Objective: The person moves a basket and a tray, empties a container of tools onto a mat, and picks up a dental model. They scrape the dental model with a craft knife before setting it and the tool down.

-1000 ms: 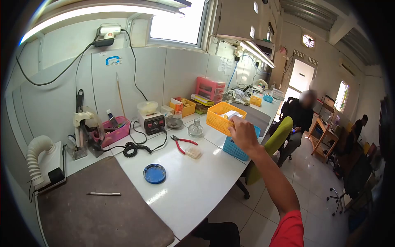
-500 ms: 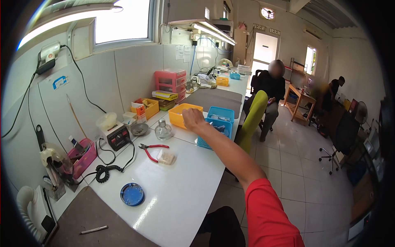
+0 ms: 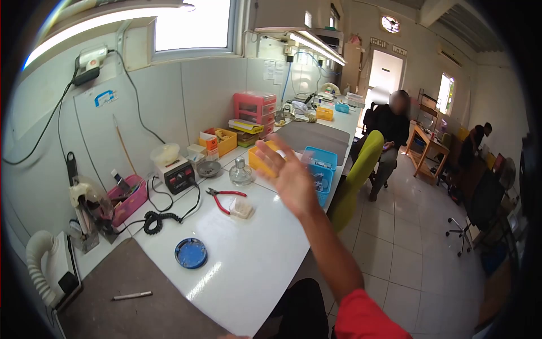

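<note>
My right hand (image 3: 291, 179) is raised over the white bench with its fingers spread and nothing in them. It partly covers a yellow bin (image 3: 259, 163) and the blue baskets (image 3: 320, 156). A glass bottle (image 3: 241, 173) stands to its left. Below that lie red-handled pliers (image 3: 227, 194) and a small clear box (image 3: 241, 208). A round blue dish (image 3: 191, 253) sits nearer to me. Only a sliver of skin, perhaps my left hand (image 3: 234, 337), shows at the bottom edge; its fingers are hidden.
A thin metal tool (image 3: 132, 295) lies on the grey mat (image 3: 113, 265). Along the wall are a pink tray (image 3: 127, 210), a black control box (image 3: 179, 176) with a coiled cord, and red drawers (image 3: 255, 107). A green chair back (image 3: 361, 175) borders the bench; a seated person is beyond.
My right hand has come back from the yellow bin's edge, and its closed fingers have spread. The view has shifted, and a sliver of skin now shows at the bottom edge.
</note>
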`<state>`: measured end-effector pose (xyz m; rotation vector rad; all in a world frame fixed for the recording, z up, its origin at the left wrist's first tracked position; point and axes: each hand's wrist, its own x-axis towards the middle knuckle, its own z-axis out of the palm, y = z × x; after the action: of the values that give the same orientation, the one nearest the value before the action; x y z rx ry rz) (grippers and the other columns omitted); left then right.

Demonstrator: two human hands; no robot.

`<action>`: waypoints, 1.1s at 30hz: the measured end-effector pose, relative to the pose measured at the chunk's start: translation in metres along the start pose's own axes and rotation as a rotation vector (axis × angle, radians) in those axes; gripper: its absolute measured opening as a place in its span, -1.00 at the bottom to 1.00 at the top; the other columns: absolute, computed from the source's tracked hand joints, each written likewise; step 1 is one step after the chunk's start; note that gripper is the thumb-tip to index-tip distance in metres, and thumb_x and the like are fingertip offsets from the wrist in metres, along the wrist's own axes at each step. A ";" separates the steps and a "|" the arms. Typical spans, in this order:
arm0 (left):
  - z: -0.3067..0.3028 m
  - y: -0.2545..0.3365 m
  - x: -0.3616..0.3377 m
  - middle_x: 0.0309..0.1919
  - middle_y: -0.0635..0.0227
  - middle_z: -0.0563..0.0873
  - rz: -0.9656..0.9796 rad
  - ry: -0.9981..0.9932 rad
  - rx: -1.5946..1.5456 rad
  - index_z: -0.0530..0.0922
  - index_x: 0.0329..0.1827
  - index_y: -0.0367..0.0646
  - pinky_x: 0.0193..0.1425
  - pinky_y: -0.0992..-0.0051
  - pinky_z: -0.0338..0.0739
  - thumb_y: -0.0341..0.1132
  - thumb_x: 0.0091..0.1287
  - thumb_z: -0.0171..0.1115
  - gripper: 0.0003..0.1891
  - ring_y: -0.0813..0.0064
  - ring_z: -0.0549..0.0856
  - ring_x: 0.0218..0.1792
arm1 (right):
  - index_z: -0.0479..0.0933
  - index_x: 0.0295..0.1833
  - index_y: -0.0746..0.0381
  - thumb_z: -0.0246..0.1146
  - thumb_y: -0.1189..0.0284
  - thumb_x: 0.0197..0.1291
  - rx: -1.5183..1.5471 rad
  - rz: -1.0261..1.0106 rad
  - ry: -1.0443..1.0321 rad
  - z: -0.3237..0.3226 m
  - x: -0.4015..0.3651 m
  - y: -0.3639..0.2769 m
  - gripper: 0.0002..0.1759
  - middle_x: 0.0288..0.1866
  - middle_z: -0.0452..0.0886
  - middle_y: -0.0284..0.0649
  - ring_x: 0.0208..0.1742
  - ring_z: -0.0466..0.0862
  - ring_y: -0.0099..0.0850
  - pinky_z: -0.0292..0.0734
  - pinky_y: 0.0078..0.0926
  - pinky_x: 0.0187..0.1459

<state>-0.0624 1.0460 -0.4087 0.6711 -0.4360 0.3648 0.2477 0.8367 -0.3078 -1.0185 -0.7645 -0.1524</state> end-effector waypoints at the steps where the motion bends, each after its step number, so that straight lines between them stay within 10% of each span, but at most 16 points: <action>1: 0.027 -0.003 0.010 -0.06 0.04 0.71 0.030 0.185 -0.074 0.43 0.35 -0.26 0.35 -0.05 0.50 -0.05 0.51 0.21 -0.47 0.08 0.69 0.01 | 0.02 0.72 -0.07 -0.12 -0.42 0.39 0.700 0.039 -0.054 0.038 -0.036 -0.022 -0.02 0.78 -0.02 -0.14 0.71 0.09 0.06 0.30 0.29 0.46; 3: 0.081 -0.013 0.048 0.10 0.12 0.66 0.114 0.402 -0.266 0.28 0.52 -0.21 0.43 -0.04 0.45 -0.06 0.51 0.20 -0.36 0.13 0.61 0.20 | -0.25 0.76 -0.13 -0.26 -0.46 0.39 1.376 -0.044 -0.352 0.058 -0.098 -0.014 0.02 0.82 -0.36 -0.28 0.75 0.00 -0.02 0.03 0.22 0.61; 5: 0.065 -0.046 0.053 0.56 -0.08 0.34 0.173 0.277 -0.237 -0.14 0.74 0.05 0.63 -0.12 0.10 0.37 0.46 -0.01 -0.03 0.03 0.24 0.62 | -0.30 0.76 -0.16 -0.27 -0.45 0.40 0.788 -0.054 0.107 0.096 -0.137 -0.016 0.01 0.82 -0.35 -0.28 0.76 -0.05 -0.06 0.17 0.25 0.55; 7: 0.066 -0.056 0.062 0.65 -0.10 0.16 0.174 0.272 -0.179 -0.27 0.76 0.05 0.71 -0.06 -0.24 0.42 0.42 -0.01 0.06 0.03 0.01 0.70 | -0.30 0.76 -0.14 -0.24 -0.43 0.41 1.220 -0.046 0.133 0.109 -0.159 -0.009 0.01 0.82 -0.34 -0.28 0.78 -0.16 -0.08 0.22 0.25 0.53; 11: 0.052 -0.043 0.049 0.45 0.14 0.51 0.107 0.374 0.334 -0.14 0.72 -0.11 0.60 0.10 0.27 0.17 0.40 0.27 0.04 0.15 0.58 0.39 | -0.32 0.75 -0.11 -0.04 -0.49 0.28 1.356 -0.011 0.022 0.118 -0.186 -0.012 0.17 0.80 -0.36 -0.09 0.77 -0.22 0.06 0.14 0.36 0.53; 13: 0.068 -0.033 0.051 0.56 0.05 0.30 0.196 0.449 0.240 -0.12 0.72 -0.08 0.46 0.26 0.54 0.09 0.41 0.32 0.02 0.17 0.41 0.52 | -0.32 0.75 -0.13 0.06 -0.49 0.22 1.307 -0.052 -0.031 0.119 -0.182 -0.025 0.22 0.80 -0.41 -0.06 0.76 -0.22 0.11 0.11 0.40 0.54; 15: 0.030 -0.033 0.058 0.64 0.01 0.13 0.076 0.310 -0.248 -0.11 0.73 -0.04 0.55 0.10 0.41 0.22 0.45 0.21 -0.01 0.10 0.20 0.64 | -0.32 0.75 -0.19 -0.02 -0.59 0.14 0.363 -0.083 0.155 0.125 -0.181 -0.038 0.26 0.80 -0.43 -0.09 0.75 -0.18 0.16 0.14 0.44 0.51; 27: 0.053 -0.018 0.048 0.69 -0.03 0.02 0.203 0.124 -0.306 -0.16 0.74 -0.06 0.68 -0.16 -0.03 0.53 0.41 -0.11 0.08 0.01 0.09 0.68 | -0.28 0.76 -0.05 -0.21 -0.54 0.29 0.542 -0.186 0.175 0.147 -0.188 -0.044 0.15 0.80 -0.32 -0.04 0.76 -0.18 0.09 -0.10 0.43 0.58; 31: 0.045 -0.017 0.042 0.68 0.03 0.09 0.299 0.279 0.225 -0.10 0.73 -0.06 0.67 -0.16 -0.03 0.57 0.38 -0.13 0.09 0.04 0.19 0.65 | -0.25 0.76 -0.05 -0.18 -0.51 0.32 0.526 -0.136 0.117 0.148 -0.198 -0.039 0.13 0.79 -0.34 -0.02 0.74 -0.08 0.13 -0.02 0.42 0.57; 33: 0.046 -0.020 0.042 0.67 0.06 0.11 0.654 0.517 0.885 -0.07 0.72 -0.06 0.67 -0.11 -0.01 0.61 0.33 -0.10 0.14 0.03 0.27 0.61 | -0.25 0.75 0.00 -0.07 -0.39 0.40 0.587 -0.143 0.052 0.139 -0.206 -0.033 0.08 0.79 -0.34 0.03 0.71 0.04 0.17 0.13 0.38 0.54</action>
<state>-0.0294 1.0086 -0.3658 1.2378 0.0470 1.3642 0.0110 0.8857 -0.3747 -0.4024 -0.7716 -0.0688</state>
